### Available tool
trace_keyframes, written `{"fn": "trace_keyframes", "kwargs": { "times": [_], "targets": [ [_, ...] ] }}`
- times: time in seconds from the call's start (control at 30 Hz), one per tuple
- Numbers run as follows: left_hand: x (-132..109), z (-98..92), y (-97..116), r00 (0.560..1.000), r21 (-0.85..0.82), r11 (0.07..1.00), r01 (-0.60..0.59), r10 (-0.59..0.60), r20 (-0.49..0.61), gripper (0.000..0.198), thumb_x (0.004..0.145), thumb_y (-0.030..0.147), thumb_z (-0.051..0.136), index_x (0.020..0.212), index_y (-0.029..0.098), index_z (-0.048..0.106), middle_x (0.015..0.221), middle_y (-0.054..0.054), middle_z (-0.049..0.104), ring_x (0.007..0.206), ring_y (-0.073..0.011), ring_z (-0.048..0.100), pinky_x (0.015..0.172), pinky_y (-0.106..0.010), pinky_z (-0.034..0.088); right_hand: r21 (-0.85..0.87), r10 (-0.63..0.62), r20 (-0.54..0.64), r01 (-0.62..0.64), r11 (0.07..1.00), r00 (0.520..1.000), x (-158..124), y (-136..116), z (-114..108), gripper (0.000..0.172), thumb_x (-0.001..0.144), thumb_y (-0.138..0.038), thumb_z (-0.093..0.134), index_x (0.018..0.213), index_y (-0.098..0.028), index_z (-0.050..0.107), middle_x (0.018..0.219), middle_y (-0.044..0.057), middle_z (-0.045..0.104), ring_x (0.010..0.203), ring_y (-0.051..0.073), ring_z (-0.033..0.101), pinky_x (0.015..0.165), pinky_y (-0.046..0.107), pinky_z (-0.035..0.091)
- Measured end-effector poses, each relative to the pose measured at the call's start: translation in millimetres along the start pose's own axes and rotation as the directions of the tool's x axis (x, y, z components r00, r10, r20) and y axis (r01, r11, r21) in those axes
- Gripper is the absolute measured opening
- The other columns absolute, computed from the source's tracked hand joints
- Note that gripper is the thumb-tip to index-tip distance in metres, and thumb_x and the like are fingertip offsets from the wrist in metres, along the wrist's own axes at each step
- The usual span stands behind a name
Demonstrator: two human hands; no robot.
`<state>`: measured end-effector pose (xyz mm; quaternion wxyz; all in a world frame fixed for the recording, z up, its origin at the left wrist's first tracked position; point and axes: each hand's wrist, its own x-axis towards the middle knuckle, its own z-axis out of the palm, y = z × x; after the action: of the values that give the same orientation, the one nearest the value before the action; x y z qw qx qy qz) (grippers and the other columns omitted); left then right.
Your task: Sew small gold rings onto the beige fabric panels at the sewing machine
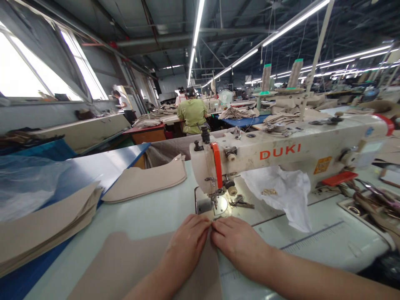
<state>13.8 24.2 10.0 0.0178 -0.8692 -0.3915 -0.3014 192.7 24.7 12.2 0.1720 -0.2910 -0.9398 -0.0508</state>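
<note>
A beige fabric panel (142,258) lies flat on the pale green sewing table, its far tip under or just before the needle of a white sewing machine (246,154) marked DUKI. My left hand (189,239) rests over the panel, its fingers closed on the far edge. Close beside it, my right hand (239,241) has bent fingers pinching that same edge, and the fingertips of both hands almost touch. Just beyond them are the presser foot (215,202) and the bright needle plate (222,205). My fingers hide the exact grip.
Stacked beige panels (150,179) lie behind left, with a thicker stack (46,225) on the blue surface. A white cloth (281,193) holding small brass-coloured pieces sits under the machine arm. Scissors and straps (375,196) fill a tray at right. A co-worker (192,110) sits ahead.
</note>
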Motion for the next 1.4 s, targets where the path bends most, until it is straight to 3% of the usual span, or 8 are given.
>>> {"fn": "trace_keyframes", "kwargs": {
  "times": [0.3, 0.6, 1.4],
  "targets": [
    [9.3, 6.0, -2.9, 0.999, -0.039, 0.998, 0.047, -0.047, 0.016, 0.018, 0.088, 0.015, 0.046, 0.089, 0.018, 0.063, 0.089, -0.005, 0.068, 0.084, -0.0182, 0.061, 0.076, -0.032, 0.054, -0.046, -0.073, 0.062, 0.076, 0.996, 0.995, 4.5, 16.5, -8.8, 0.007, 0.087, -0.019, 0.057, 0.089, -0.013, 0.06, 0.09, 0.007, 0.063, 0.087, 0.02, 0.056, 0.08, 0.033, 0.043],
    [29.5, 19.9, -18.0, 1.0, -0.033, 0.999, 0.028, -0.028, -0.003, 0.019, 0.088, 0.015, 0.044, 0.09, 0.019, 0.063, 0.09, -0.006, 0.068, 0.087, -0.0196, 0.062, 0.079, -0.035, 0.054, -0.053, -0.03, 0.066, 0.033, 0.998, 0.997, 9.9, 40.1, -4.5, 0.008, 0.088, -0.019, 0.055, 0.093, -0.013, 0.059, 0.093, 0.006, 0.062, 0.088, 0.02, 0.054, 0.078, 0.033, 0.042],
    [36.7, 23.9, -30.2, 0.993, -0.017, 1.0, -0.017, 0.015, -0.116, 0.022, 0.088, 0.019, 0.044, 0.085, 0.018, 0.065, 0.084, -0.006, 0.071, 0.081, -0.0191, 0.065, 0.073, -0.033, 0.058, 0.04, 0.039, 0.04, -0.04, 0.998, 0.998, 13.4, 46.9, 3.0, 0.009, 0.09, -0.018, 0.053, 0.096, -0.014, 0.057, 0.098, 0.005, 0.062, 0.091, 0.018, 0.055, 0.077, 0.031, 0.044]
  ]
}}
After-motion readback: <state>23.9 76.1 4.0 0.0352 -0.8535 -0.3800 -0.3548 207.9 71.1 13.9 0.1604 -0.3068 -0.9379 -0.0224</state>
